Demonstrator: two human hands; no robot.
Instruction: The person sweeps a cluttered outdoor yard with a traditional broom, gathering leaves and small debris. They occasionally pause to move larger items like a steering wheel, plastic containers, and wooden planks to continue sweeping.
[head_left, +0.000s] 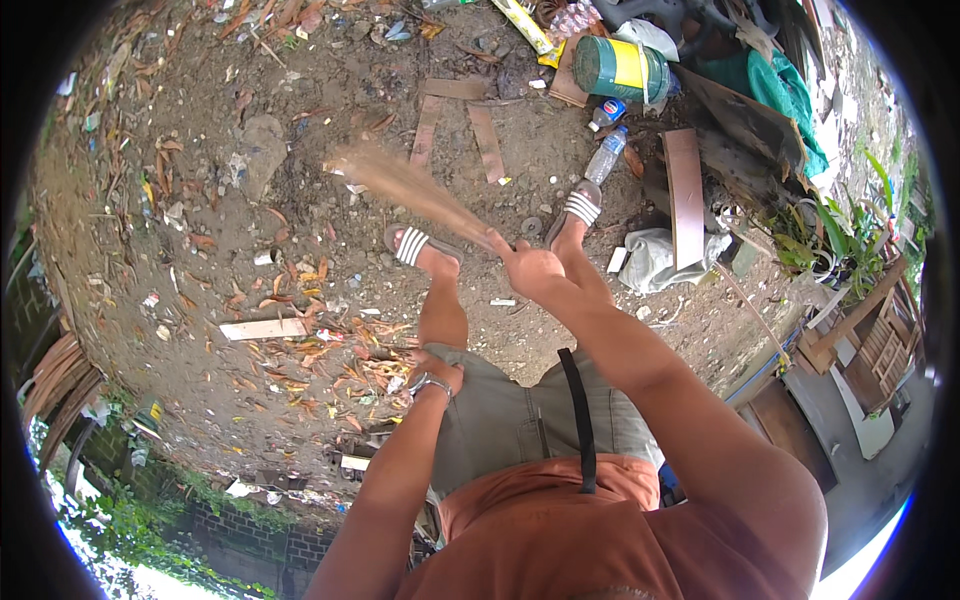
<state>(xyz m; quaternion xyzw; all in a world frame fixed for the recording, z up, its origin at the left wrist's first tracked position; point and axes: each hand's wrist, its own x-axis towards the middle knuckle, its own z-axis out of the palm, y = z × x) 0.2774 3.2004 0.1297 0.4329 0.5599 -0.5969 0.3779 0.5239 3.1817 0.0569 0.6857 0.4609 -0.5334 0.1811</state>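
Remotely, I saw the right grip (532, 270) clamped on a blurred broom (425, 198) slanting forward-left over the dirt (215, 110), but couldn't tell the state of the left grip (438, 374) at the shorts (490, 405), nor what the jug (592, 66) held.

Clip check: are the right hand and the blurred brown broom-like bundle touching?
Touching. The head view shows the right hand gripping the near end of the brown broom-like bundle, with no gap at the fingers.
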